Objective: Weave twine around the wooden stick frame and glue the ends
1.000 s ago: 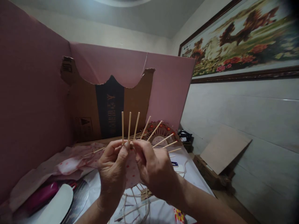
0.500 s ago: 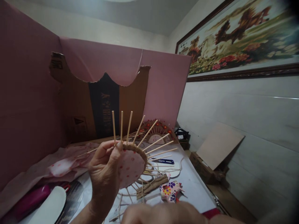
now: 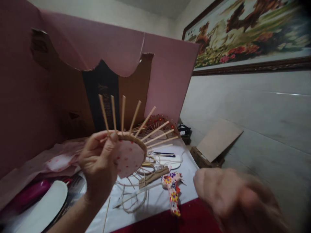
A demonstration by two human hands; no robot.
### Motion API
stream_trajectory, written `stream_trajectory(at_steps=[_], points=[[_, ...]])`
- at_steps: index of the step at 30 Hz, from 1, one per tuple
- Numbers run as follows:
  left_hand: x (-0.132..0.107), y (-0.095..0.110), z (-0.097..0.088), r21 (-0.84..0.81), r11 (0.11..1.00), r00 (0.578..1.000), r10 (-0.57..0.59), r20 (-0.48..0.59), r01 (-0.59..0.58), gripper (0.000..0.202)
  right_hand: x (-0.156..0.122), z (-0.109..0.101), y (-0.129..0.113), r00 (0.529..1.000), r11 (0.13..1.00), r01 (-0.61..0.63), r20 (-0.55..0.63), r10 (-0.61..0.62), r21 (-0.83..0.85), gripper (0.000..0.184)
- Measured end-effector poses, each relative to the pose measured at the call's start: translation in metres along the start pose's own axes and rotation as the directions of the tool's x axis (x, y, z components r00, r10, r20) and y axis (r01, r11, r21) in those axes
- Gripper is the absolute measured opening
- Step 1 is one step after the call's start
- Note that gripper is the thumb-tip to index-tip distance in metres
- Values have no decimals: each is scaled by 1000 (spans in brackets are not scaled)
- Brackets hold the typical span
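Observation:
My left hand (image 3: 98, 161) is closed on a round woven piece (image 3: 130, 155) with a pink dotted fabric centre, held up above the table. Several thin wooden sticks (image 3: 136, 118) fan out from its rim, upward and to the right. My right hand (image 3: 223, 192) hangs low at the right, away from the piece and smeared by motion, so its fingers do not show. On the white table (image 3: 184, 191) below lie a colourful flowered glue gun (image 3: 172, 189), loose rattan loops (image 3: 132, 202) and a strip of cardboard (image 3: 153, 177).
A pink-covered cardboard screen (image 3: 109, 48) stands behind the table. Pink dotted cloth (image 3: 60, 160), a white oval plate (image 3: 41, 210) and a magenta object (image 3: 26, 197) lie at the left. A second spoked piece (image 3: 159, 124) and blue scissors (image 3: 162, 154) lie farther back. A framed picture (image 3: 247, 32) hangs at right.
My right hand let go of the woven piece, dropped out of view, then swung to the lower right. The left hand kept holding the piece and shifted slightly left and up.

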State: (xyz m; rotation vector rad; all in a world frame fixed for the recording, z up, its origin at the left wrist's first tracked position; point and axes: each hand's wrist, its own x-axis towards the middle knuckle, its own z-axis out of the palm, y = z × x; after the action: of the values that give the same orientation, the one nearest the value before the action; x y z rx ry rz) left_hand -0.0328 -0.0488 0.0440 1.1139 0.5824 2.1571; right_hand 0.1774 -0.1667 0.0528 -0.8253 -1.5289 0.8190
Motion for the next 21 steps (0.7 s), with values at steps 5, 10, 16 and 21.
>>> stream_trajectory(at_steps=[5,10,16,21], points=[[17,2,4,-45,971,969,231,-92,-236,10,2,-17,46,967,744,-210,-25,252,-634,34],[18,-3,2,10,943,939,333,-86,-333,12,-12,-27,85,940,338,-185,-66,335,-923,22],[16,0,0,118,953,948,293,-122,-280,12,-25,4,94,884,240,-277,-148,444,-930,47],[14,4,1,140,954,956,280,-91,-266,12,-33,31,110,858,131,-268,-174,482,-955,77]])
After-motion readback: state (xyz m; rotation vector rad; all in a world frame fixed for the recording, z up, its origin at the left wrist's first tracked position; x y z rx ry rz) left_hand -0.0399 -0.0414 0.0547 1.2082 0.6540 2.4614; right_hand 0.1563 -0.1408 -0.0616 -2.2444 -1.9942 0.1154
